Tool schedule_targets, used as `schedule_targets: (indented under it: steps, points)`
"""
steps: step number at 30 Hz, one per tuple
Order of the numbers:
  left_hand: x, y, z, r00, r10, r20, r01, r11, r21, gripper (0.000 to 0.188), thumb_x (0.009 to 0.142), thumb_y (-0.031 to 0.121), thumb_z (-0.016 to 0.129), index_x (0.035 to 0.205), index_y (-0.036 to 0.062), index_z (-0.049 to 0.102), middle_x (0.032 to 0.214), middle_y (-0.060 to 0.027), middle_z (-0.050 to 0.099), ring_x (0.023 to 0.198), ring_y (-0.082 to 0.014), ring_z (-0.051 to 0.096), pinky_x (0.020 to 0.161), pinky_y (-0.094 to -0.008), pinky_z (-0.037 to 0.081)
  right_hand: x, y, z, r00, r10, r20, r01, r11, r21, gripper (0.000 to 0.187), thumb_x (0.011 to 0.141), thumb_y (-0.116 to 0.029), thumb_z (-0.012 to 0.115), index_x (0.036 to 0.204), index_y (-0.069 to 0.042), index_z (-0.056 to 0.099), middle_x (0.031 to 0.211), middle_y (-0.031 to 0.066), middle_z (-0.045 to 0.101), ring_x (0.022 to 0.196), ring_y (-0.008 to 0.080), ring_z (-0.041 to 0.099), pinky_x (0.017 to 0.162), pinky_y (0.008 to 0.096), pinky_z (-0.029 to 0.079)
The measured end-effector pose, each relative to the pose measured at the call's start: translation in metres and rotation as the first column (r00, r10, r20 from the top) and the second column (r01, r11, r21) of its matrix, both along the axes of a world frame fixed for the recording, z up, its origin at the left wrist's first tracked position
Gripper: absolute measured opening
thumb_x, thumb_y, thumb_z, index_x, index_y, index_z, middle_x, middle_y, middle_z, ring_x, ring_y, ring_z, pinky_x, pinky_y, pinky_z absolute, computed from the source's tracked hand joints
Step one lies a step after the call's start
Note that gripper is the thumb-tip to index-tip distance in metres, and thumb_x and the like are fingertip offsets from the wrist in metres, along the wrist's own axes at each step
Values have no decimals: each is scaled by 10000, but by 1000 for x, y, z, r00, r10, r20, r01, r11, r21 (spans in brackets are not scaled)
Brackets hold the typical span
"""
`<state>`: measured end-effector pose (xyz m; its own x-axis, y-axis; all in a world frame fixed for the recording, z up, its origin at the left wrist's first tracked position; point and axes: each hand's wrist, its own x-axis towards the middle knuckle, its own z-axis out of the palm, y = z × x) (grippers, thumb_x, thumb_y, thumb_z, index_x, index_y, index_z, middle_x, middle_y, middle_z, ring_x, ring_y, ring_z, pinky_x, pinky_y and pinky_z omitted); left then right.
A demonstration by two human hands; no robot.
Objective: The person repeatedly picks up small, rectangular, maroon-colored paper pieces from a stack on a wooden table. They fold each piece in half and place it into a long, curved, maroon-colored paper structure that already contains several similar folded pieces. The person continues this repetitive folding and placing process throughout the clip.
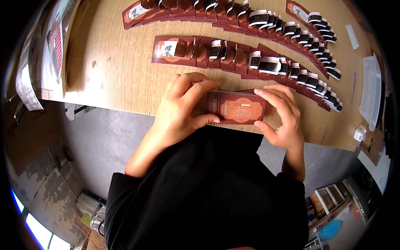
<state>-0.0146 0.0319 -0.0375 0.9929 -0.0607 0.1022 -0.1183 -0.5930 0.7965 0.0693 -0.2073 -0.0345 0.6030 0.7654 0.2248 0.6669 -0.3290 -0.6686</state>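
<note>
Wooden worktable [121,50], overlapping rows of maroon cards [241,62] fanned beyond the left hand [179,102] and right hand [286,114].
Both clamp opposite ends of a small card stack [236,107] between them, probably so its edges line up; the rows' overlap likely saves space beyond the hands.
</note>
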Motion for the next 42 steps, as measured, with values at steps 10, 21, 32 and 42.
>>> schedule_targets:
  steps: [10, 21, 32, 42]
  points:
    - [2, 0, 0, 999, -34, -25, 35, 999, 15, 561, 555, 180, 780, 1057, 47, 568, 1023, -107, 535, 950, -288, 517, 805, -363, 439, -4, 7, 2, 967, 75, 244, -42, 989, -139, 600, 626, -421, 701, 1073, -44, 569, 1095, 67, 578, 999, 237, 525, 880, 404, 353]
    - [3, 1, -1, 999, -39, 21, 40, 999, -36, 536, 598, 216, 771, 1057, 30, 565, 1000, -117, 540, 957, -272, 521, 786, -365, 441, 0, 1, 0, 969, -13, 245, -9, 996, 89, 513, 673, -357, 708, 1018, 0, 579, 1033, 115, 614, 935, 268, 565, 838, 396, 402]
    - [2, -14, 18, 924, -239, -299, -192, 387, -902, 118, 814, -55, 543, 929, -29, 555, 823, -5, 553, 733, -50, 519, 649, -190, 431, 3, 22, 30, 932, -25, 363, -32, 988, 151, 458, 647, -289, 727, 1006, -39, 588, 1061, 137, 598, 900, 298, 565, 765, 387, 426]
    - [6, -33, 10, 940, -325, -100, -5, 278, -960, 112, 822, -28, 568, 928, -14, 533, 909, -37, 567, 811, -67, 529, 683, -210, 435, -31, 47, 30, 704, -434, 562, 350, 901, 257, 429, 762, -396, 621, 924, 1, 645, 957, 89, 611, 799, 220, 535, 656, 283, 431]
